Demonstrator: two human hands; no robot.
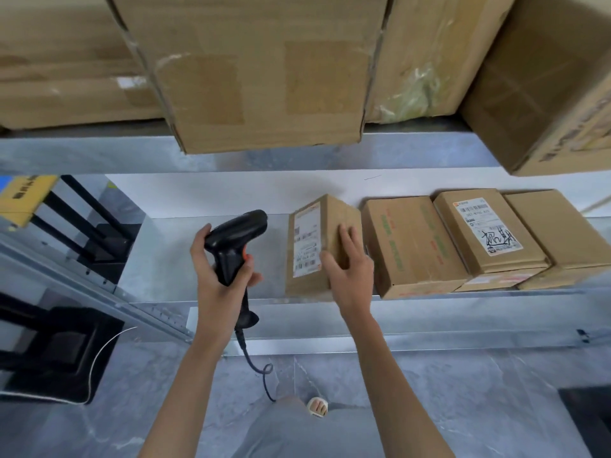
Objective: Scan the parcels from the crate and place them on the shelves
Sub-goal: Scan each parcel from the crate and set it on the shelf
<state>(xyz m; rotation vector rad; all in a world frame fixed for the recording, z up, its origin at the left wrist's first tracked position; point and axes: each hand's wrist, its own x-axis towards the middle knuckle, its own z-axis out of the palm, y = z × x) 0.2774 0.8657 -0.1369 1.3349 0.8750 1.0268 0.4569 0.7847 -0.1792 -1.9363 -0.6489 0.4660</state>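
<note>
A small brown parcel with a white barcode label on its left face stands on edge on the lower metal shelf. My right hand grips its right front corner, thumb on the labelled side and fingers over the top. My left hand holds a black handheld barcode scanner with an orange trigger, just left of the parcel, its head pointing right. The scanner's cable hangs down to the floor. The crate is not in view.
Three more parcels lie side by side on the same shelf, right of the held one. Large cardboard boxes fill the upper shelf and overhang its edge. A black cart frame stands at the left on the grey floor.
</note>
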